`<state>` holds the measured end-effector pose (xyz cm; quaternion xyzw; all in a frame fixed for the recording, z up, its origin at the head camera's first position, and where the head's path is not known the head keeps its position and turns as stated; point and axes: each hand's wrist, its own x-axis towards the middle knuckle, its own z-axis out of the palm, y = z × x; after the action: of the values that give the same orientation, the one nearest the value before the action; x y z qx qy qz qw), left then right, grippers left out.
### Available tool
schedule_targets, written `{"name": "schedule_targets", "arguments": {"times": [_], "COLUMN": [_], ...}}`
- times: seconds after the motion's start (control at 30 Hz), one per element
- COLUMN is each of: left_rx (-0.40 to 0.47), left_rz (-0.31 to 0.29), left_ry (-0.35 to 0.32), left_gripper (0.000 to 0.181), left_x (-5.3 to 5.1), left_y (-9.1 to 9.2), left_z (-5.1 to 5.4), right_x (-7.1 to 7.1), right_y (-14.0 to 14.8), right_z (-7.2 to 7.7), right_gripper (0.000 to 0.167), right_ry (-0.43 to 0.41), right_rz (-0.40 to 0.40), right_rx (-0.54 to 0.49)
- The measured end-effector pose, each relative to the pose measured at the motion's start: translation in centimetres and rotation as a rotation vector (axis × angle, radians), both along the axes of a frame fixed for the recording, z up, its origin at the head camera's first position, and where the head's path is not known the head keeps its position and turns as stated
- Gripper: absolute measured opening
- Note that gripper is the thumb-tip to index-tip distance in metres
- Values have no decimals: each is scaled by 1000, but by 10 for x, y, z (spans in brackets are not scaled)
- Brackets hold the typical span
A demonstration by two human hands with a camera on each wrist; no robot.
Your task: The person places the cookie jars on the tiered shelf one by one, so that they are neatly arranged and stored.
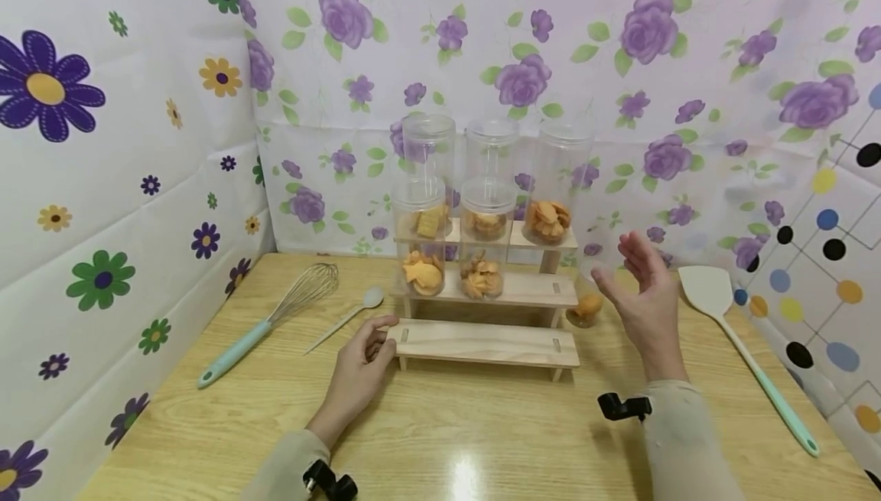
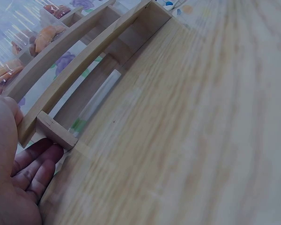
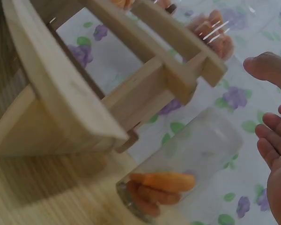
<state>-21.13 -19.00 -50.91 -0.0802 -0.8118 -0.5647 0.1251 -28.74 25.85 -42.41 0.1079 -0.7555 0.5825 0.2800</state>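
Observation:
A stepped wooden rack (image 1: 482,342) stands on the table. My left hand (image 1: 363,357) grips the left end of its lowest step; in the left wrist view, curled fingers (image 2: 40,168) lie beside the rack's leg. Two clear jars of orange snacks, a left one (image 1: 423,271) and a right one (image 1: 482,278), stand on the middle step. Several more stand on the top step, including a jar (image 1: 551,219) at its right end. Right of the rack, another clear jar (image 3: 178,159) with orange pieces stands on the table. My right hand (image 1: 647,302) is raised just beside it, fingers apart, holding nothing.
A whisk (image 1: 275,317) and a white spoon (image 1: 351,317) lie left of the rack. On the right lies a white spatula (image 1: 743,348) with a green handle. A flowered cloth (image 1: 440,42) hangs behind the table (image 1: 440,424).

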Motion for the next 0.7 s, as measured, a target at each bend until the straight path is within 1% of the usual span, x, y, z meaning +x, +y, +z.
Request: {"name": "schedule_targets", "arguments": {"times": [0.13, 0.3, 0.5, 0.57, 0.7], "left_rx": [2, 2, 1, 0, -2], "left_rz": [2, 4, 4, 4, 2], "left_ry": [-3, 1, 16, 13, 7], "left_gripper": [33, 32, 33, 33, 33], "left_x": [0, 1, 1, 0, 0], "left_y": [1, 2, 2, 2, 1], "left_z": [-1, 0, 0, 0, 0], "right_x": [-3, -6, -10, -10, -12], "right_y": [3, 7, 11, 12, 14], "right_z": [-14, -31, -47, -52, -58], "right_gripper": [88, 91, 89, 88, 83], "right_ry": [-44, -129, -216, -228, -219], "right_rz": [12, 44, 60, 62, 58], "right_rx": [10, 32, 41, 48, 74]}}
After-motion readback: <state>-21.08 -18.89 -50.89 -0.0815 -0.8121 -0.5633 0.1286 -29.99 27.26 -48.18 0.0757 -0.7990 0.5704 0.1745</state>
